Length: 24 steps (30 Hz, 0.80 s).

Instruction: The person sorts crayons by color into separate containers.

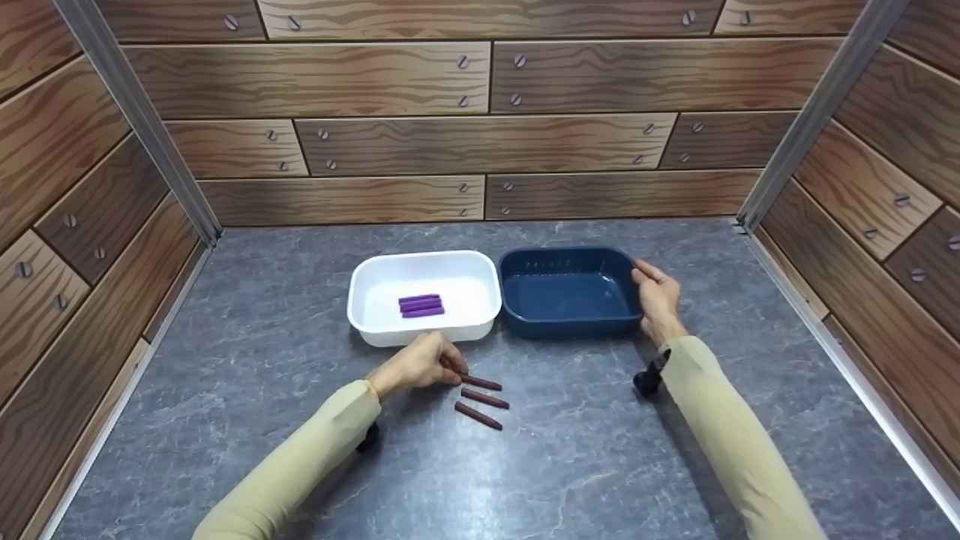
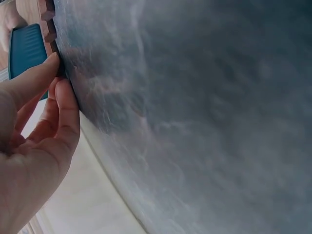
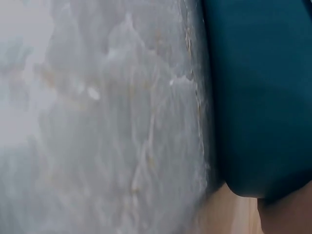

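Wood-print panels point(image 1: 390, 79) enclose a grey counter point(image 1: 570, 465). On it, a white tub point(image 1: 382, 336) containing purple sticks point(image 1: 421, 304) stands directly beside a blue tub point(image 1: 570, 328). Three brown sticks point(image 1: 485, 399) are in front, apart and roughly parallel. The left hand point(image 1: 426, 361) pinches the farthest brown stick at its left end, between thumb and fingers; the right hand point(image 1: 660, 301) grips the blue tub's right side, fingers at the rim.

The left hand point(image 1: 424, 361) hides one end of the farthest brown stick point(image 1: 484, 383)! Over in the right wrist view, the edges slice through the blue tray point(image 3: 263, 97) and crop away most of the right hand point(image 3: 290, 212).
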Motion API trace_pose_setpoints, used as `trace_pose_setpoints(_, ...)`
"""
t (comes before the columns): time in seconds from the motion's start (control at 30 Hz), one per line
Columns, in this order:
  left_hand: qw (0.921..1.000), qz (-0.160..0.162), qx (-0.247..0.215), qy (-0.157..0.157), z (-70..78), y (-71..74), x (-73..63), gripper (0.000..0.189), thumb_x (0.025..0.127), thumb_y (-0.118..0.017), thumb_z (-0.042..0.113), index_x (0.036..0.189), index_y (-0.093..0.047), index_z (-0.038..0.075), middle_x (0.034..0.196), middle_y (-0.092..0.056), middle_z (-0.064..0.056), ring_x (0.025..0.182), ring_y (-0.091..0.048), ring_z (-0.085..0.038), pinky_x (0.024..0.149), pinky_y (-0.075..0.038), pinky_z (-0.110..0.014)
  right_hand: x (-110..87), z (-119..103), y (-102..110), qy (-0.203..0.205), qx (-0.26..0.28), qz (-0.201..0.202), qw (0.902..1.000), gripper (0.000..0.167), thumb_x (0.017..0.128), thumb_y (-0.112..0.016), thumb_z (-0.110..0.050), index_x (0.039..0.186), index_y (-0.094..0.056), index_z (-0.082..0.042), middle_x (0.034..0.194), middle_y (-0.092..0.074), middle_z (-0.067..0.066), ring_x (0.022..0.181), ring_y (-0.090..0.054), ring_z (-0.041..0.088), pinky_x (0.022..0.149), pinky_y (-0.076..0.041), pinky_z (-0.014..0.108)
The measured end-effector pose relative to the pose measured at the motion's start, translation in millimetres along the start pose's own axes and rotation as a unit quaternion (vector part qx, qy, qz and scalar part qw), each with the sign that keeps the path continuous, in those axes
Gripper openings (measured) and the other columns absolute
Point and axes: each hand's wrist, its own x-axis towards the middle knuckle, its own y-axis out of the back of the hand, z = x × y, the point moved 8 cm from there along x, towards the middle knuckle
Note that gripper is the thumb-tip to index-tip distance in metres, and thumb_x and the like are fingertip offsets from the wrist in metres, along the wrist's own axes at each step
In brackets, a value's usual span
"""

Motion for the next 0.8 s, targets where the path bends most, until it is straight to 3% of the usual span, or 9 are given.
trace_pose_setpoints(0.2, 1.0000, -0.004, 0.003, -0.006, 1.4, -1.1, 1.7, 0.011, 0.081, -0.074, 0.000, 0.091, -0.077, 0.004, 0.083, -0.075, -0.008, 0.070, -0.060, -0.006, 0.065, -0.051, -0.018, 0.6, 5, 1, -0.028, 0.041, -0.003, 0.9988, 0.043, 0.101, -0.054, -0.019, 0.144, -0.051, -0.017, 0.158, -0.036, 0.000, 0.143, -0.033, 0.016, 0.117, -0.030, 0.032)
trace_pose_setpoints(0.33, 1.0000, 0.004, 0.004, -0.005, 2.1, 0.2, 2.5, 0.009, 0.084, -0.072, 0.001, 0.092, -0.076, 0.005, 0.082, -0.073, -0.006, 0.070, -0.057, -0.006, 0.064, -0.048, -0.019, 1.5, 4, 1, -0.027, 0.045, -0.006, 0.9986, 0.044, 0.100, -0.054, -0.020, 0.144, -0.051, -0.017, 0.158, -0.035, -0.001, 0.145, -0.029, 0.015, 0.120, -0.025, 0.031)
trace_pose_setpoints(0.6, 0.9973, 0.023, -0.069, -0.002, 14.2, 3.0, 2.2, 0.009, 0.088, -0.068, 0.002, 0.095, -0.073, 0.002, 0.085, -0.071, -0.008, 0.071, -0.055, -0.007, 0.064, -0.045, -0.019, 2.0, 5, 4, -0.025, 0.054, 0.005, 0.9982, 0.044, 0.099, -0.056, -0.018, 0.143, -0.052, -0.015, 0.157, -0.037, 0.000, 0.145, -0.031, 0.015, 0.120, -0.025, 0.031)
trace_pose_setpoints(0.8, 0.9949, 0.047, -0.089, 0.009, 29.7, 9.9, 3.8, 0.009, 0.089, -0.066, 0.001, 0.094, -0.073, 0.000, 0.083, -0.070, -0.010, 0.068, -0.054, -0.007, 0.061, -0.044, -0.020, 2.2, 3, 3, -0.019, 0.066, 0.009, 0.9976, 0.045, 0.099, -0.056, -0.017, 0.144, -0.051, -0.014, 0.157, -0.037, 0.000, 0.143, -0.033, 0.016, 0.118, -0.028, 0.031)
